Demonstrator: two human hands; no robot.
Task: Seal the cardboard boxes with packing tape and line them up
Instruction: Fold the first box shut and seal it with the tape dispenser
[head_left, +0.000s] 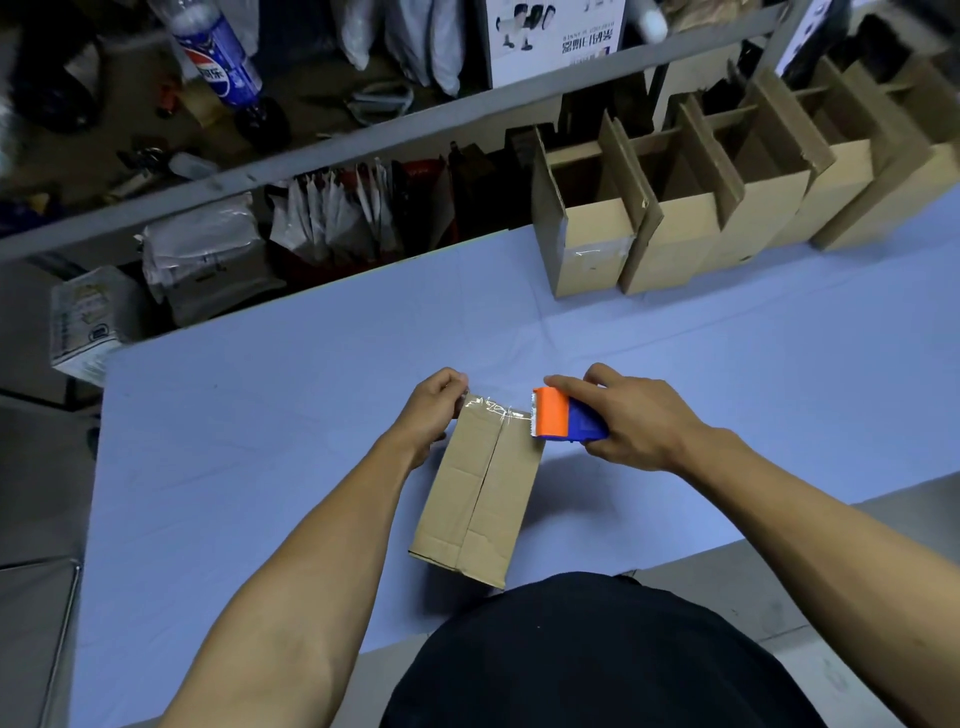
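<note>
A long cardboard box lies flat on the blue table in front of me, its flaps closed with the seam facing up. A strip of clear tape crosses its far end. My left hand pinches the tape's end at the box's far left corner. My right hand grips an orange and blue tape dispenser at the box's far right corner, its blade edge against the tape.
A row of several open-topped cardboard boxes stands along the table's far right edge. Beyond the far edge, a grey shelf rail crosses above bags, packets and a cola bottle. A printed carton sits off the table's left corner.
</note>
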